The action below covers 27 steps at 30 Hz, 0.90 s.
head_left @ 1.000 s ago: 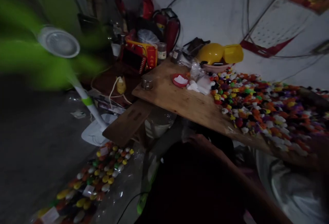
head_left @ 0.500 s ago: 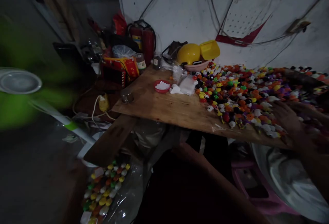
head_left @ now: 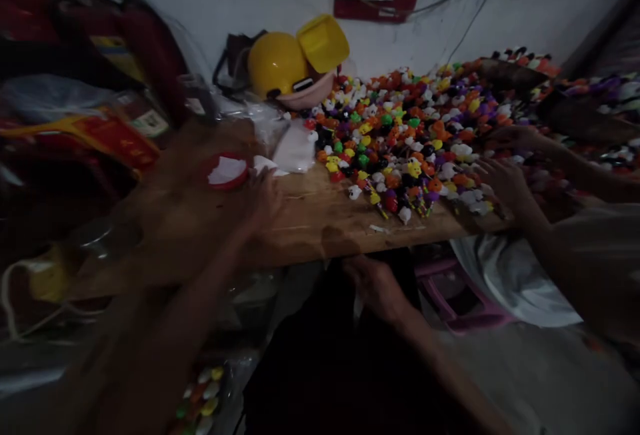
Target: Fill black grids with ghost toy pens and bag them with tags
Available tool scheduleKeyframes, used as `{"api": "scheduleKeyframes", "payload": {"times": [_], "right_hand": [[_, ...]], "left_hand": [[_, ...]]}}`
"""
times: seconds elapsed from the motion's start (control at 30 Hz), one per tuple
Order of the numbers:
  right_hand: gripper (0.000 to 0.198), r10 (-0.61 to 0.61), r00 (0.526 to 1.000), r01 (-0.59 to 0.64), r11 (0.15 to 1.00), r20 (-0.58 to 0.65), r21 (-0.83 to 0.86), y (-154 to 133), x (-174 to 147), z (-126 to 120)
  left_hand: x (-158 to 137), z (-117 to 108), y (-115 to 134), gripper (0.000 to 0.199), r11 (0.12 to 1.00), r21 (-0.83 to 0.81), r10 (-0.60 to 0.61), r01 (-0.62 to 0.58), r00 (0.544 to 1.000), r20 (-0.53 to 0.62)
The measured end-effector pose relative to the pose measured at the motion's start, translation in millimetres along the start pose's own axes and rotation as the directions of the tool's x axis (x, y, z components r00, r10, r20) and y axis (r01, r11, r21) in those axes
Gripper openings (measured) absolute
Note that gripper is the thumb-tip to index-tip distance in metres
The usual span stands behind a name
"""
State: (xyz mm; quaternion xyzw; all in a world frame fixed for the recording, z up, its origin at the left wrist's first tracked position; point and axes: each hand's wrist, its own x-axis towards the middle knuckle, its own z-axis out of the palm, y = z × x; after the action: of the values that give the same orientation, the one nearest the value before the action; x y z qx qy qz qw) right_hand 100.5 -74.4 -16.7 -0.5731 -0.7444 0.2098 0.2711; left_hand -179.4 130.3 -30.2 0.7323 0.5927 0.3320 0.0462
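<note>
My left hand [head_left: 265,196] reaches over the wooden table beside a red basket [head_left: 244,178] that holds white paper [head_left: 226,170]. Its fingertips are at loose white slips [head_left: 267,163]; they are blurred, so a grip on them does not show clearly. Low in front of the table edge, my right hand [head_left: 376,286] is closed, over my dark-clothed lap. A thin whitish strip [head_left: 358,307] hangs from its fingers. To the right of my left hand is a stack of clear plastic bags [head_left: 295,147]. A large heap of small colourful figures [head_left: 400,135] covers the table further right.
Another person's hands [head_left: 505,178] rest in the heap at the right. A yellow helmet [head_left: 278,65] and a pink bowl [head_left: 313,92] stand by the wall. Below are a pink stool [head_left: 460,302] and a bag of coloured pieces [head_left: 207,392]. A yellow power socket [head_left: 47,278] lies left.
The view has swung right and closer to the table. My left hand has come onto the table at the white slips. My right hand stays low, closed. The green blurred thing has left view.
</note>
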Motion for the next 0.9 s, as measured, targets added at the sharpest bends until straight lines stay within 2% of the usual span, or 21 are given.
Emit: {"api": "scheduleKeyframes", "payload": {"times": [0.03, 0.1, 0.17, 0.27, 0.37, 0.47, 0.6, 0.7, 0.8, 0.9], "right_hand": [[0.028, 0.064, 0.995, -0.068, 0.996, -0.083, -0.05, 16, 3, -18], [0.03, 0.176, 0.953, -0.225, 0.957, -0.248, -0.185, 44, 13, -49], [0.029, 0.214, 0.921, -0.319, 0.894, -0.326, -0.314, 61, 29, -67], [0.028, 0.198, 0.947, -0.294, 0.848, -0.252, -0.441, 65, 66, -72], [0.026, 0.201, 0.958, -0.28, 0.818, -0.206, -0.502, 61, 110, -68], [0.03, 0.174, 0.962, -0.265, 0.775, -0.21, -0.573, 64, 151, -68], [0.036, -0.004, 0.986, -0.109, 0.738, -0.166, -0.666, 83, 184, -59], [0.038, -0.078, 0.992, -0.015, 0.711, -0.1, -0.703, 99, 194, -45], [0.034, -0.025, 0.996, -0.035, 0.749, -0.08, -0.662, 106, 206, -36], [0.028, 0.108, 0.991, -0.134, 0.787, -0.08, -0.602, 98, 221, -43]], "left_hand": [[11, 7, -2, 0.056, 1.0, 0.02, -0.007, 0.007, 1.0, 0.007], [25, 25, 3, 0.056, 1.0, 0.005, -0.009, 0.009, 1.0, 0.021], [29, 44, 19, 0.053, 0.999, -0.042, 0.028, -0.026, 0.999, 0.042], [27, 69, 59, 0.046, 0.975, -0.139, 0.178, -0.172, 0.983, 0.033], [19, 87, 102, 0.037, 0.91, -0.255, 0.326, -0.328, 0.944, -0.05], [10, 106, 128, 0.032, 0.848, -0.336, 0.418, -0.411, 0.907, -0.054], [1, 125, 127, 0.022, 0.85, -0.305, 0.461, -0.43, 0.886, 0.037], [2, 125, 117, 0.019, 0.885, -0.264, 0.412, -0.384, 0.909, 0.059], [6, 121, 113, 0.026, 0.909, -0.284, 0.332, -0.305, 0.942, 0.053], [10, 122, 112, 0.043, 0.913, -0.347, 0.242, -0.214, 0.97, 0.037]]}}
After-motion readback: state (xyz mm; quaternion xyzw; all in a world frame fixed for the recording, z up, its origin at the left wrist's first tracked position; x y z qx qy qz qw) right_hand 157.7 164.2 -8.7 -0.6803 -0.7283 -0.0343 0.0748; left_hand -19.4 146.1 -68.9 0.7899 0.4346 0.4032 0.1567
